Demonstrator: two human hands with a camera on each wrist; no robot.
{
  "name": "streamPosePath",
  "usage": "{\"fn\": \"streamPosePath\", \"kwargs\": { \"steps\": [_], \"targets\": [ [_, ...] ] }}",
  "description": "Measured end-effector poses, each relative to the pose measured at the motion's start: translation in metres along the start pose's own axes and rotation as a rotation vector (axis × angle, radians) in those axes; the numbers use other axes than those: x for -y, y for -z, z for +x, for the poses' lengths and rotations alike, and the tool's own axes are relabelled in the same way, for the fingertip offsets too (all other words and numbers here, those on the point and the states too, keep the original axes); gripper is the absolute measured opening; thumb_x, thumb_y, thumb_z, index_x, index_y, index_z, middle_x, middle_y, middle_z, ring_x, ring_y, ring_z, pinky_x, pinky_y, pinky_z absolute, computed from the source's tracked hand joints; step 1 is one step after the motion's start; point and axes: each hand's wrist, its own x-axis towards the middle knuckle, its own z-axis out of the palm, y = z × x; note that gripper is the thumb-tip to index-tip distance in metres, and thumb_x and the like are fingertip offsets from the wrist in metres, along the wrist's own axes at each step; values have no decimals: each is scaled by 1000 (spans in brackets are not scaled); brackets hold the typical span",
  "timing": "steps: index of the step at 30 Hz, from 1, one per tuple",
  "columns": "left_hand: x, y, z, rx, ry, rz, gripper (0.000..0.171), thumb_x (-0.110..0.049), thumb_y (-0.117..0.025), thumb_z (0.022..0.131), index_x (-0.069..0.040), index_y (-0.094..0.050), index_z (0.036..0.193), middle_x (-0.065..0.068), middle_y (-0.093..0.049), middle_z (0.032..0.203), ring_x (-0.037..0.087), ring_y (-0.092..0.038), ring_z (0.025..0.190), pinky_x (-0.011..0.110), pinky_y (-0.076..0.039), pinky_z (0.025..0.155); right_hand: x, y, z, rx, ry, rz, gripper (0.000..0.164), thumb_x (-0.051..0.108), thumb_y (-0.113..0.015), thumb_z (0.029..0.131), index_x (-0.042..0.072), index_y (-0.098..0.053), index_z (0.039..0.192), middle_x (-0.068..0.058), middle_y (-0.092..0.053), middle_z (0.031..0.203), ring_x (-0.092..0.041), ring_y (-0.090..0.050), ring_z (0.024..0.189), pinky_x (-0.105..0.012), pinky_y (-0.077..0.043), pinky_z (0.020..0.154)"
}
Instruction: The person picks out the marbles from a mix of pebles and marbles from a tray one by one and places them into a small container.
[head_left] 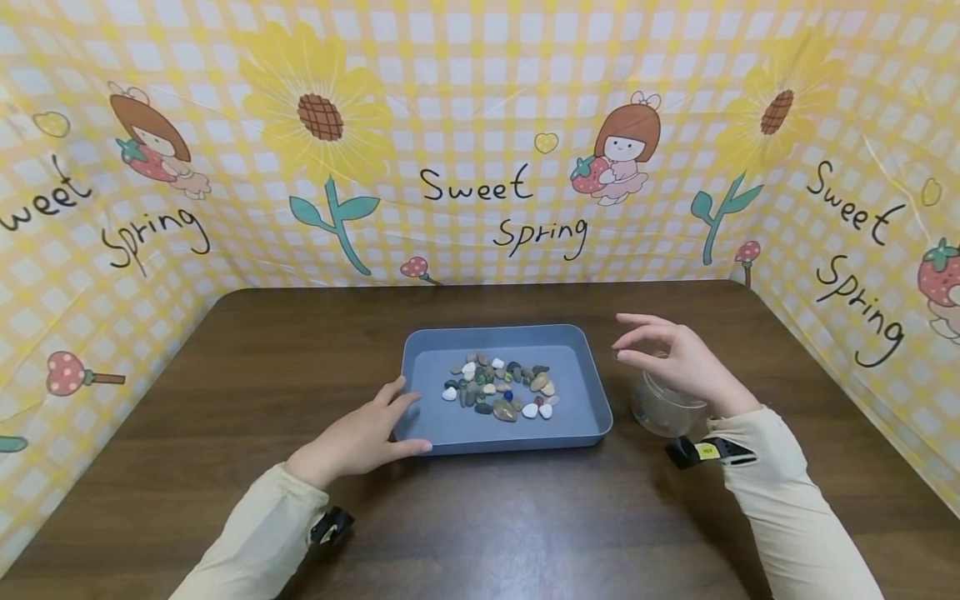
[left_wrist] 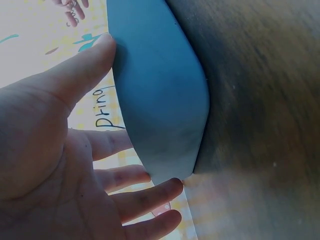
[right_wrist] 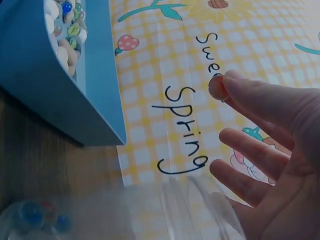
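Note:
My right hand [head_left: 678, 358] is raised over a clear jar [head_left: 662, 412], right of the blue tray [head_left: 435, 433]. In the right wrist view, its thumb and forefinger pinch a reddish glass marble [right_wrist: 218, 88], while the other fingers spread loosely. Blue and reddish marbles [right_wrist: 32, 214] lie at the bottom of the jar. My left hand [head_left: 363, 432] rests at the tray's front left corner, thumb on the rim and fingers loosely extended along the left side. Inside the tray lie many pebbles [head_left: 505, 409], white, grey and tan, mixed with glass marbles such as a blue one [head_left: 508, 396].
Tray and jar stand on a dark brown wooden table [head_left: 480, 525]. A yellow checked cloth [head_left: 480, 108] with printed flowers and lettering stands as a wall behind and along both sides. Each wrist wears a black strapped camera [head_left: 682, 452].

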Motion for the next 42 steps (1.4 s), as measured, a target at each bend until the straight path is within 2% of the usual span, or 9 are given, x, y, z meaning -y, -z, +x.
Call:
{"fn": "streamPosePath", "kwargs": {
  "steps": [9, 13, 16, 20, 23, 26, 31, 37, 42],
  "targets": [
    [-1, 1, -1, 8, 6, -10, 78, -54, -59, 85, -4, -39, 141, 26, -22, 151, 43, -43, 129, 53, -43, 97, -8, 4, -13, -61, 5, -20, 14, 18, -66, 87, 10, -71, 98, -11, -52, 137, -33, -47, 126, -43, -42, 94],
    [-1, 1, -1, 4, 4, -11, 78, -54, -59, 85, -4, -39, 141, 26, -22, 151, 43, -43, 128, 53, -43, 96, -12, 5, -18, -90, 19, -24, 14, 17, -66, 87, 9, -71, 97, -10, -53, 136, -31, -49, 123, -18, -42, 94],
    [0, 0, -1, -1, 1, -11, 78, -54, -59, 85, -3, -39, 141, 26, -22, 151, 42, -44, 128, 53, -44, 96, -14, 5, -20, -104, 25, -26, 12, 16, -67, 86, 13, -71, 97, -11, -53, 136, -16, -52, 122, -2, -35, 88],
    [1, 0, -1, -5, -4, -10, 78, -54, -59, 85, -3, -39, 140, 26, -23, 151, 42, -44, 128, 53, -44, 96, -16, 7, -22, -125, 28, -39, 10, 17, -68, 85, 16, -71, 95, -12, -54, 134, 16, -46, 110, -3, -37, 86],
    [1, 0, -1, -6, -6, -12, 77, -53, -59, 85, -3, -39, 141, 26, -23, 151, 43, -43, 128, 53, -43, 96, -17, 8, -23, -135, 27, -48, 10, 16, -69, 85, 16, -71, 95, -13, -55, 134, 25, -40, 104, -2, -37, 84],
    [0, 0, -1, -6, -6, -14, 77, -53, -59, 85, -3, -39, 141, 26, -23, 151, 43, -43, 129, 53, -43, 97, -18, 8, -23, -138, 23, -61, 10, 16, -68, 85, 15, -71, 94, -13, -55, 134, 13, -47, 111, -2, -35, 84],
    [0, 0, -1, -5, -2, -12, 77, -53, -59, 85, -4, -39, 141, 26, -23, 151, 42, -43, 129, 53, -43, 97, -19, 9, -24, -136, 28, -87, 9, 16, -68, 85, 15, -71, 93, -15, -55, 133, -32, -49, 121, -1, -30, 87],
    [-1, 0, -1, -5, 0, -10, 77, -53, -59, 85, -4, -40, 140, 26, -23, 151, 43, -42, 129, 53, -43, 97, -20, 9, -23, -123, 14, -97, 9, 17, -68, 85, 14, -71, 93, -16, -53, 134, -38, -48, 124, -4, -29, 89],
    [0, 0, -1, -4, 0, -12, 76, -53, -59, 85, -4, -39, 141, 26, -22, 151, 43, -42, 129, 53, -43, 97, -20, 11, -23, -106, -9, -117, 10, 18, -67, 86, 13, -71, 94, -17, -52, 136, -39, -46, 126, -20, -35, 92]
  ]
}}
